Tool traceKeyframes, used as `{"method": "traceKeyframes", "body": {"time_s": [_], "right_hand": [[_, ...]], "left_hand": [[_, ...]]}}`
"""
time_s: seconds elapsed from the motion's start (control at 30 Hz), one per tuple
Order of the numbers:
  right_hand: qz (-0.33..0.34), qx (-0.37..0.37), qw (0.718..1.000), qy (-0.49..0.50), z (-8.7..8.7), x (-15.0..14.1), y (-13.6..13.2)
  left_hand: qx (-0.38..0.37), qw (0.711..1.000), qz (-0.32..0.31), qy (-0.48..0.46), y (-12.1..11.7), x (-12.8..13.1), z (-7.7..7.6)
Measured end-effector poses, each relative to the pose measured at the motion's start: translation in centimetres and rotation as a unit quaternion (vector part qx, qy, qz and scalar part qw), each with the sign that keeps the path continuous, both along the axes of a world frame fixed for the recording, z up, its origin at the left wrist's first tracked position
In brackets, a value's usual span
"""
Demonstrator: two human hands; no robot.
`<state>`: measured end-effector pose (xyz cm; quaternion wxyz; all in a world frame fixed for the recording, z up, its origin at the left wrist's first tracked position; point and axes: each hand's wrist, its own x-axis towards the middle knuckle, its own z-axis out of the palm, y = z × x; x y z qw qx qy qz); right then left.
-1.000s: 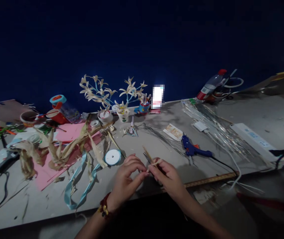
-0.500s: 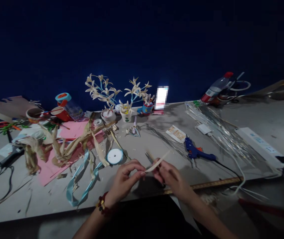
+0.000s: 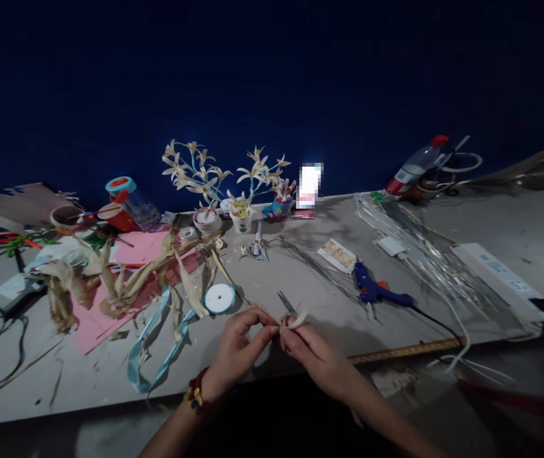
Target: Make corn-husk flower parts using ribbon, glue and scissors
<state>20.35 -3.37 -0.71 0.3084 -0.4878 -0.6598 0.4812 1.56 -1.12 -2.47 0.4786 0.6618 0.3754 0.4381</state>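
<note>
My left hand (image 3: 244, 343), with a beaded bracelet (image 3: 196, 391) on the wrist, pinches one end of a pale husk strip (image 3: 299, 320) between thumb and fingers. Right beside it, fingertips nearly touching, my right hand (image 3: 317, 356) is closed on the same strip, which curls up over its fingers. A pair of scissors (image 3: 287, 302) shows its blades just beyond the right hand; the handles are hidden, so I cannot tell whether they lie on the table. Left of my hands are a spool of light blue ribbon (image 3: 219, 298) and dried corn husks (image 3: 131, 286).
A blue glue gun (image 3: 379, 289) lies right of my hands, near thin wires (image 3: 319, 264). Husk flowers (image 3: 200, 168) stand in small pots at the back beside a lit phone (image 3: 308, 184). A power strip (image 3: 495, 277) and a bottle (image 3: 412, 172) are farther right.
My right hand has come left to the left fingertips and now grips the strip there. The strip's free end, straight before, is bent into a curl. The scissor blades show more clearly.
</note>
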Motion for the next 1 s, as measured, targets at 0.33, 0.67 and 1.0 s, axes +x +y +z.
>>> {"method": "traceKeyframes", "body": {"time_s": [0.33,0.67,1.0], "right_hand": [[0.028,-0.089,0.993,0.073,-0.4,-0.2,0.0],[0.055,-0.312,0.89,0.329,0.5,0.6,-0.2],[0.077,-0.368,0.823,0.426,1.1,1.5,-0.3]], "left_hand": [[0.09,0.996,-0.011,0.015,-0.1,0.3,0.3],[0.052,0.996,-0.052,-0.057,0.5,-0.3,-0.1],[-0.01,0.995,-0.063,-0.076,1.6,-0.7,-1.4]]}}
